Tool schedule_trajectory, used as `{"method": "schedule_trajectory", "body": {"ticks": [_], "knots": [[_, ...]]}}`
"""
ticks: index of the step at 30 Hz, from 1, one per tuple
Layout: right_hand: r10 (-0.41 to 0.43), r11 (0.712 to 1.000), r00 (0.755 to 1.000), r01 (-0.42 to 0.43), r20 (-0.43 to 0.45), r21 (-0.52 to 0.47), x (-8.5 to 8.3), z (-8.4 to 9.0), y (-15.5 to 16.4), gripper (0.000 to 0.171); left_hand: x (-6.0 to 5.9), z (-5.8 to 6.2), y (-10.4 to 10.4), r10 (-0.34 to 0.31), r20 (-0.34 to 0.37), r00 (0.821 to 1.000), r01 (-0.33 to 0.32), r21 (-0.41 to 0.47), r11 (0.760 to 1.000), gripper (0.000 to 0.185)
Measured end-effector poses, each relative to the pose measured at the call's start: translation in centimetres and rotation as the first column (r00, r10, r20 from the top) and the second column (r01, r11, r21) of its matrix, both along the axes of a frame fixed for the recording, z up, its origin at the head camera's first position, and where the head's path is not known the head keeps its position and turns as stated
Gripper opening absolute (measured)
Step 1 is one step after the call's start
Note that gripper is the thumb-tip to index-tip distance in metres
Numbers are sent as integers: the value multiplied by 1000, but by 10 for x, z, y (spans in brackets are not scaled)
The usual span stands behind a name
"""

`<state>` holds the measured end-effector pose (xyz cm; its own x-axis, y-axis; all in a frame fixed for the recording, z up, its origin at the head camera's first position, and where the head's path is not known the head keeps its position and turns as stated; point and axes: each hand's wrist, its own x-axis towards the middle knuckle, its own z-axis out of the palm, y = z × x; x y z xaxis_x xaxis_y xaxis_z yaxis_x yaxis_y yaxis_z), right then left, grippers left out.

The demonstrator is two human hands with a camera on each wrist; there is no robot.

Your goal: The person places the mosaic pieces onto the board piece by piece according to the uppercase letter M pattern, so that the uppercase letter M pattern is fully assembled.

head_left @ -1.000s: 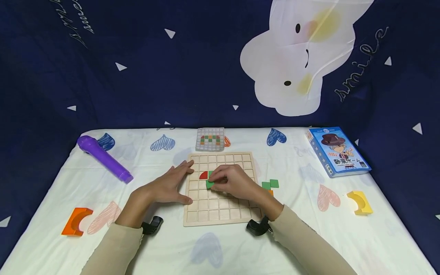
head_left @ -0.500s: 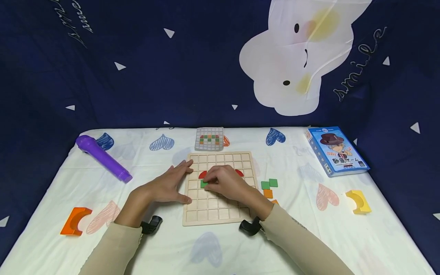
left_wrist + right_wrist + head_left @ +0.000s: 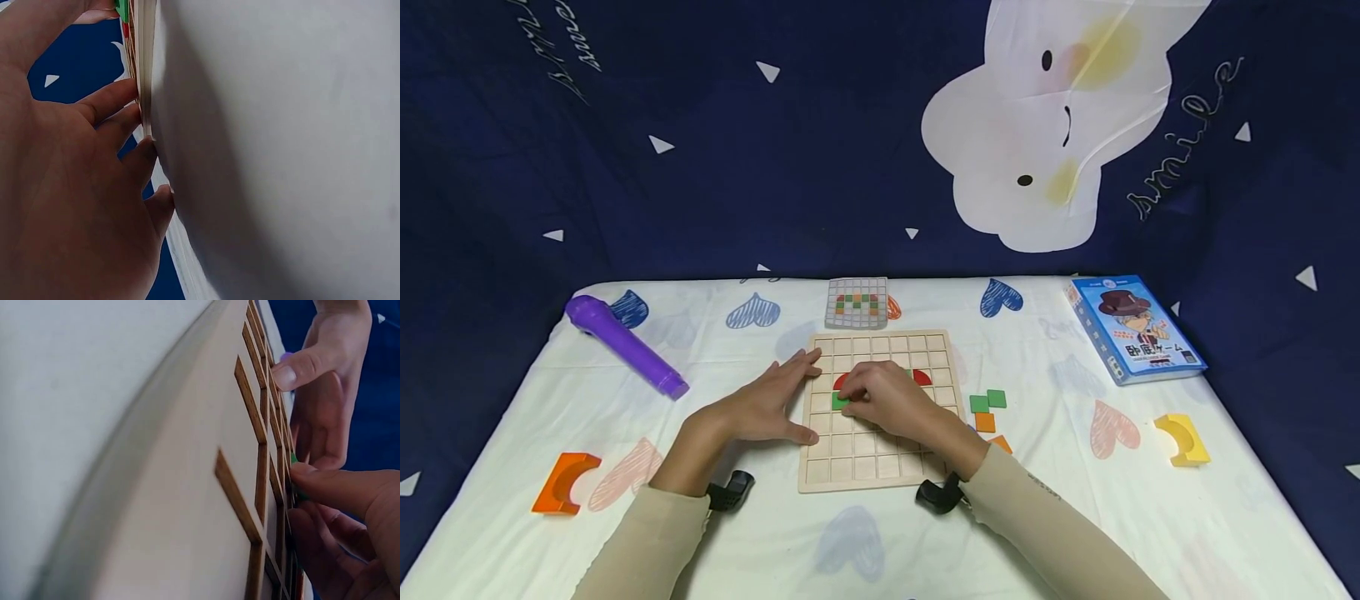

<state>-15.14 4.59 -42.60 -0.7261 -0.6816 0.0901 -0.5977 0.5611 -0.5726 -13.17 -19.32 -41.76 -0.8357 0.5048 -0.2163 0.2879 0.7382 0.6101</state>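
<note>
Pinching a green tile [image 3: 838, 401] on the wooden grid board [image 3: 880, 467], right-hand fingers [image 3: 856, 392] hide red pieces [image 3: 922, 377]; left hand [image 3: 771, 400] lies flat.

From my station, the head camera looks forward and down from above the near table edge, wide enough to take in the whole square wooden grid board [image 3: 880, 408] and the dark blue printed backdrop cloth [image 3: 700, 150]. The left wrist camera sits very near the table surface, facing along the board's left edge [image 3: 145, 69] past the left hand [image 3: 69, 187]. The right wrist camera skims the board's top [image 3: 206, 487] at close range. All three views share the board and both hands.
</note>
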Motion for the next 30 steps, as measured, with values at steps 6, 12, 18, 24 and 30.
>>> {"method": "schedule_trajectory", "body": {"ticks": [6, 12, 18, 24, 30], "knots": [[-9, 1000, 1000, 9, -2, 11, 0, -1, -2, 9, -1, -1, 0, 2, 0, 1000, -2, 1, 1000, 117], [-13, 1000, 1000, 13, 6, 15, -1, -2, -2, 8, -1, -1, -1, 6, 1, 1000, -6, 0, 1000, 117], [-5, 1000, 1000, 5, 6, 11, -1, -2, -1, 9, -2, -1, 1, 11, 9, 1000, -11, -6, 1000, 116], [-9, 1000, 1000, 9, 19, 12, 0, -1, -1, 10, -2, -2, 0, 11, 14, 1000, -10, -7, 1000, 110], [-6, 1000, 999, 6, 34, 18, 0, -1, 0, 10, -2, -5, -1, 5, 4, 1000, -5, 1, 1000, 101]]}}
